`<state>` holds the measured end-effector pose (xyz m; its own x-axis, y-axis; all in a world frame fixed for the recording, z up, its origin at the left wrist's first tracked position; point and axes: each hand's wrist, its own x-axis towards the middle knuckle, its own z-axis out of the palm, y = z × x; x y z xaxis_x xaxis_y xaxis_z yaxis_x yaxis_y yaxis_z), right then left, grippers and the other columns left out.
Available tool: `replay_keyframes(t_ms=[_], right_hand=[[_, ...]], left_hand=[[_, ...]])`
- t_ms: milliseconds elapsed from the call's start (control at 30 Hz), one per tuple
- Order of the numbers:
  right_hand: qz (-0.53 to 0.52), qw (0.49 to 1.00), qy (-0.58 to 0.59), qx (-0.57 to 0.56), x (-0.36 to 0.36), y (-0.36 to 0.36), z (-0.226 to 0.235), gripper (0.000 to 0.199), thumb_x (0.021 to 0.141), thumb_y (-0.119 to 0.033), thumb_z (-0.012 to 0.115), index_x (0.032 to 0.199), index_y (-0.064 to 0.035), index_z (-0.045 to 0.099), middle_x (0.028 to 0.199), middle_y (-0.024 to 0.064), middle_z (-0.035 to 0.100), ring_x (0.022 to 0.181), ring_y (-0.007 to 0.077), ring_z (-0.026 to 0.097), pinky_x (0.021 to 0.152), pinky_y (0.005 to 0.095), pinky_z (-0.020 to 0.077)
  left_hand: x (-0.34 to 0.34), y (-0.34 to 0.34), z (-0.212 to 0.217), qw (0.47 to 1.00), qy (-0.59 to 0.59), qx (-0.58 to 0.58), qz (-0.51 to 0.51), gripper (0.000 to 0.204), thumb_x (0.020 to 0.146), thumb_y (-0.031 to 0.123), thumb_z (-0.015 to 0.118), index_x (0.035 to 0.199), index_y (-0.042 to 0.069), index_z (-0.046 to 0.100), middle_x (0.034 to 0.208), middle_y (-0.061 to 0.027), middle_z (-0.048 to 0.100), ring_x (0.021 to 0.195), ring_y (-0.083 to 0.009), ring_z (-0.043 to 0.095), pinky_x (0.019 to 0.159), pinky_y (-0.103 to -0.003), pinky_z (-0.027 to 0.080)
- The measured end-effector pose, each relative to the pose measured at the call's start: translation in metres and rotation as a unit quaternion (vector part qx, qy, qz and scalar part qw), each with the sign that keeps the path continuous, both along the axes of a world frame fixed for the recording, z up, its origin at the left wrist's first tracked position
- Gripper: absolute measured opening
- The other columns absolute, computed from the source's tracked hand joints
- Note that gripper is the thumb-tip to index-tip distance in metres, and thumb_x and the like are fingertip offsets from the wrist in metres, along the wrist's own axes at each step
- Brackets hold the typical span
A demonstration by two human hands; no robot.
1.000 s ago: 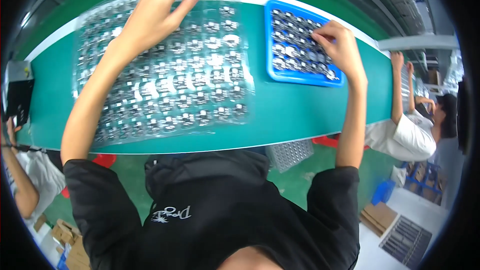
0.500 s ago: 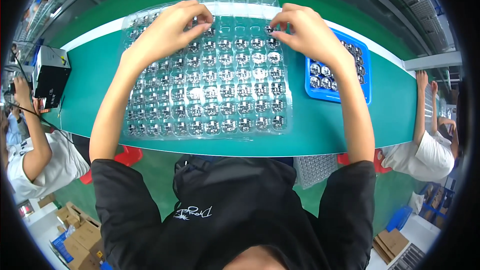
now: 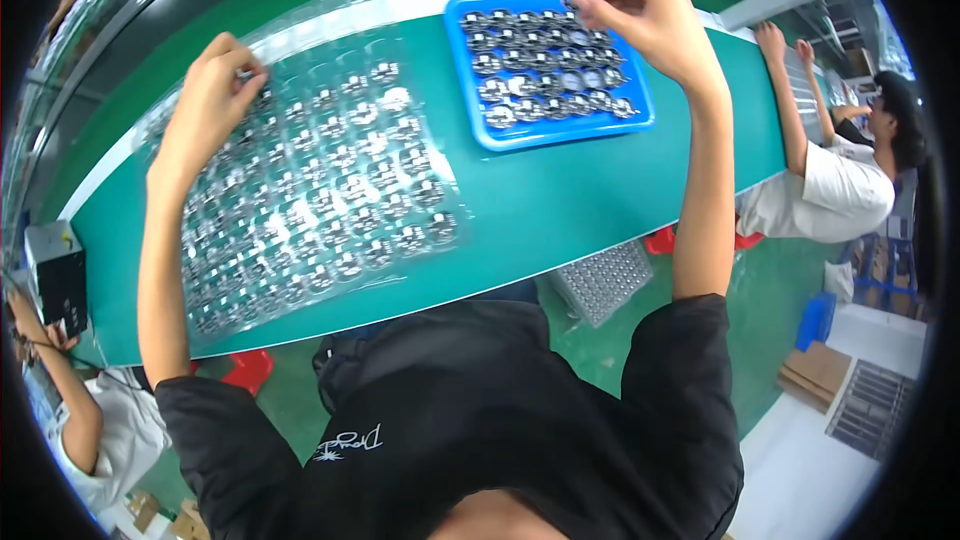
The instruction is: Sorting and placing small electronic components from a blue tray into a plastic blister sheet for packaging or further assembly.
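Fingers of my left hand [image 3: 212,100] are pinched over the far part of a clear plastic pocket tray [image 3: 425,258], with a small shiny piece showing at their tips. Rows of small round silver metal parts [image 3: 440,227] sit in the pockets; those under my left hand are hidden. My right hand [image 3: 655,25] is raised at the far right corner of a shallow blue tray [image 3: 485,137]. Between its thumb and fingers is a small round metal part [image 3: 569,0]. More such parts stand in rows inside the blue tray.
Both trays lie on a green tabletop [image 3: 540,205]. A black and white box [image 3: 58,275] stands at the left end. Under the front edge is a grey pocketed tray [image 3: 603,282]. People in white shirts work at the left and right, near red stools [image 3: 248,372].
My view has turned to the right. My right hand has gone from the clear tray's far right corner to the blue tray, holding a part. My left hand has shifted left along the clear tray.
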<state>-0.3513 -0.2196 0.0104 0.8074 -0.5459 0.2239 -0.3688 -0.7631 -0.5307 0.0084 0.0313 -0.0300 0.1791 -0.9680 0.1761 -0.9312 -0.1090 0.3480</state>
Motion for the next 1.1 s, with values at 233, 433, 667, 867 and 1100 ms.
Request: replay_keyframes(t_ms=[233, 433, 667, 867, 1100], right_hand=[[-0.08, 0.995, 0.027, 0.044, -0.053, 0.0, -0.03, 0.019, 0.091, -0.012, 0.071, 0.098, 0.0061, 0.071, 0.086, 0.0088, 0.073, 0.079, 0.0129, 0.07, 0.075, 0.026, 0.0562], [-0.034, 0.999, 0.008, -0.036, -0.037, -0.024, -0.042, 0.019, 0.089, -0.013, 0.073, 0.096, 0.0042, 0.074, 0.086, 0.0116, 0.073, 0.079, 0.0173, 0.069, 0.076, 0.0297, 0.0554], [-0.043, 0.997, 0.045, -0.04, -0.028, -0.021, -0.045, 0.018, 0.089, -0.012, 0.073, 0.096, 0.0047, 0.074, 0.086, 0.0137, 0.073, 0.078, 0.0199, 0.07, 0.076, 0.0313, 0.0562], [-0.035, 0.997, 0.047, -0.046, -0.022, -0.018, -0.043, 0.017, 0.089, -0.011, 0.073, 0.096, 0.0045, 0.074, 0.085, 0.0148, 0.073, 0.078, 0.0209, 0.071, 0.076, 0.0317, 0.0566], [-0.045, 0.997, 0.055, -0.04, -0.02, -0.018, -0.046, 0.018, 0.089, -0.011, 0.072, 0.097, 0.0042, 0.075, 0.086, 0.0149, 0.074, 0.08, 0.0209, 0.072, 0.077, 0.0316, 0.0567]], left_hand=[[0.001, -0.002, -0.006, 0.999, 0.032, -0.019, 0.013, 0.011, 0.09, 0.005, 0.067, 0.095, -0.006, 0.066, 0.086, -0.0111, 0.056, 0.072, -0.0197, 0.054, 0.068, -0.033, 0.046], [0.002, 0.0, -0.008, 0.999, 0.026, -0.034, 0.026, 0.013, 0.092, 0.007, 0.067, 0.094, -0.005, 0.065, 0.085, -0.01, 0.057, 0.07, -0.018, 0.053, 0.068, -0.032, 0.045], [0.002, 0.001, -0.015, 0.997, 0.038, -0.063, 0.016, 0.013, 0.093, 0.007, 0.066, 0.095, -0.006, 0.065, 0.085, -0.0091, 0.056, 0.07, -0.0173, 0.051, 0.068, -0.031, 0.045], [0.003, 0.003, -0.015, 0.997, 0.048, -0.062, 0.019, 0.013, 0.093, 0.007, 0.066, 0.095, -0.006, 0.064, 0.085, -0.0086, 0.056, 0.07, -0.0165, 0.051, 0.067, -0.03, 0.044], [0.006, 0.003, -0.017, 0.996, 0.055, -0.064, 0.013, 0.014, 0.093, 0.007, 0.066, 0.095, -0.006, 0.064, 0.085, -0.0082, 0.055, 0.07, -0.0157, 0.05, 0.067, -0.029, 0.044]])
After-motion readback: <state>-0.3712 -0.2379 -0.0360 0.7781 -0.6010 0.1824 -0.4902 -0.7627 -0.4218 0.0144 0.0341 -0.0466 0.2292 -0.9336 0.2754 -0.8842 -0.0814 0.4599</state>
